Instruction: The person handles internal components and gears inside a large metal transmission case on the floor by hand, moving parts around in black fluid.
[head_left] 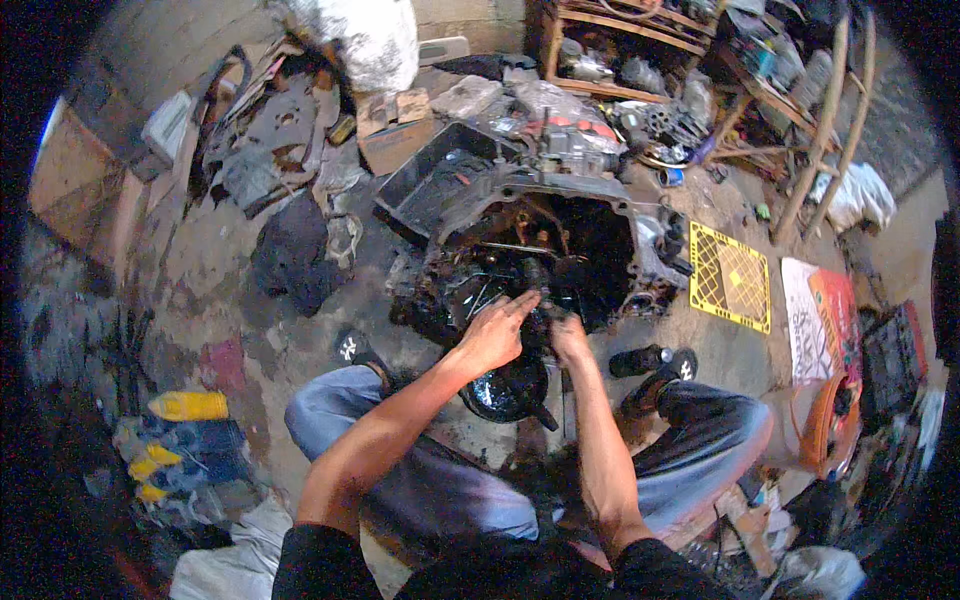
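A large, oily metal engine or gearbox housing (pixel 482 187) lies open on the floor between my legs, its inside dark with oil and metal parts. My left hand (pixel 497 330) reaches in at its near side, fingers stretched out and their tips against a dark cylindrical part (pixel 535 275). Just to the right, my right hand (pixel 570 340) is closed at the same spot. What it grips is too dark to make out. Below my left hand sits a round black pan (pixel 508 392) with a shiny, oily surface.
A dark rectangular tray (pixel 400 205) stands behind the housing at left. To the right lie a yellow crate (pixel 730 277) and a red and white sack (pixel 820 320). A yellow bottle (pixel 188 405) is at lower left. Wooden shelves (pixel 625 45) with metal parts stand at the back.
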